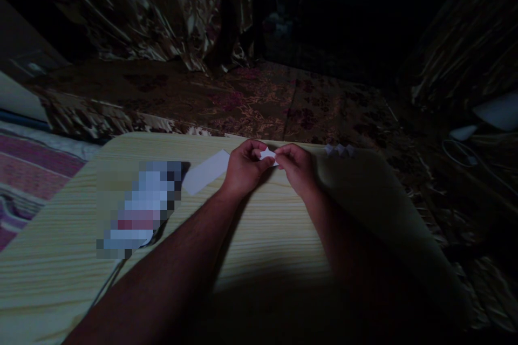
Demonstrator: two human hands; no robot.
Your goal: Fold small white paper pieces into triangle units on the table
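Small white star-shaped piece (267,157) held above a table (271,232)
Left hand (245,167) and right hand (297,167) both pinch it — white sheet (206,173) near the left.

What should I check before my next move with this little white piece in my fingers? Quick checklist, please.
1. Grip on the white piece: ok, fingers of the left hand and right hand are both on it.
2. Small pale pieces apart from the right hand: ok, off to its right near the table's far edge.
3. White paper strip free of the left hand: cannot tell, its end meets the hand in view.
4. Pixelated object identified: cannot tell.
5. Lighting: not ok, dim, with shadow across the near tabletop.
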